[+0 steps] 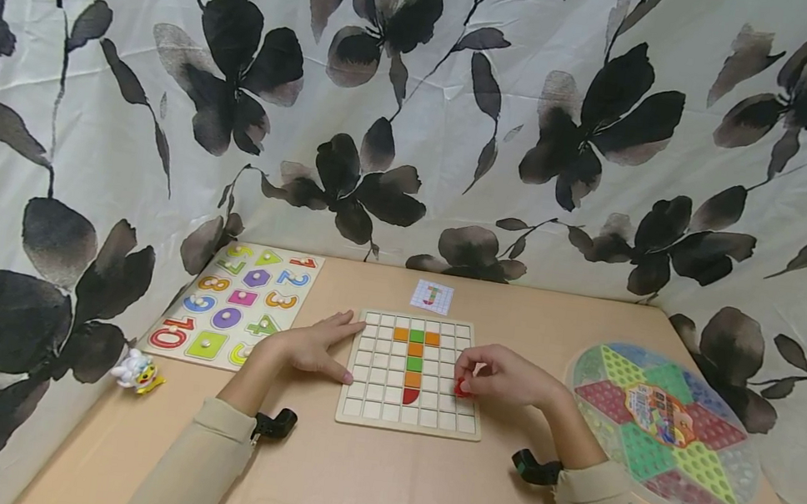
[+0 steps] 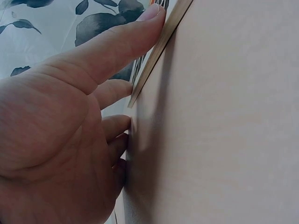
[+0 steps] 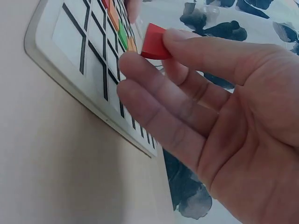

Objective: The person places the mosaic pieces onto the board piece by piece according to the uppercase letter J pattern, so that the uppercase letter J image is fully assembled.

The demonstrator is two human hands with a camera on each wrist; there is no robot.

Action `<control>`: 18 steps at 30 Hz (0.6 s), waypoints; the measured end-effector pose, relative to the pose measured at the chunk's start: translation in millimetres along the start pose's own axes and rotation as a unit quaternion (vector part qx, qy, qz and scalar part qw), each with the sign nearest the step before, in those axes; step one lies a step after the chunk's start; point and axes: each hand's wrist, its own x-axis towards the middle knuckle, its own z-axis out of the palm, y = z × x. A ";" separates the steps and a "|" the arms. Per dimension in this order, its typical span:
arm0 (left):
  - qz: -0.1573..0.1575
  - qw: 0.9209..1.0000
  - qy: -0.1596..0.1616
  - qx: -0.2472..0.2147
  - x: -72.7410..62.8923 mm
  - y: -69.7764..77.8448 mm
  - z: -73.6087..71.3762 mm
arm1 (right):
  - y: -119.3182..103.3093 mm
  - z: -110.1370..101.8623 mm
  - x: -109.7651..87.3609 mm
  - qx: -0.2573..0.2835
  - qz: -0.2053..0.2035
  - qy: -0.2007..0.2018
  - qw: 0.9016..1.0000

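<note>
A white gridded board (image 1: 369, 409) lies flat on the table. Orange and green square tiles form a short row near its top and a column below, ending in a red quarter-round tile (image 1: 411, 396). My left hand (image 1: 309, 347) rests at the board's left side, its thumb and fingertips at the edge; in the left wrist view the thumb (image 2: 126, 44) lies against the rim. Over the board's right part, my right hand (image 1: 505, 375) pinches a red tile (image 3: 155, 43) between thumb and index finger, with the other fingers loosely bent beside the board.
Behind the board lies a small pattern card (image 1: 431, 297). A number-and-shape puzzle board (image 1: 168, 324) is at the left, with a small toy figure (image 1: 138, 371) near it. To the right sits a round colored star-pattern game board (image 1: 662, 427). A floral curtain (image 1: 464, 125) hangs behind the table.
</note>
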 end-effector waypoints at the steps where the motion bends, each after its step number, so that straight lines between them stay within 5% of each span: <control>1: 0.000 1.000 0.000 0.000 -0.1 -0.1 0.0 | -0.2 0.4 0.8 0.004 -0.001 0.002 1.000; 18: -0.002 1.000 0.001 0.000 -0.4 -1.5 0.3 | -12.6 15.2 17.8 0.002 -0.038 0.081 0.996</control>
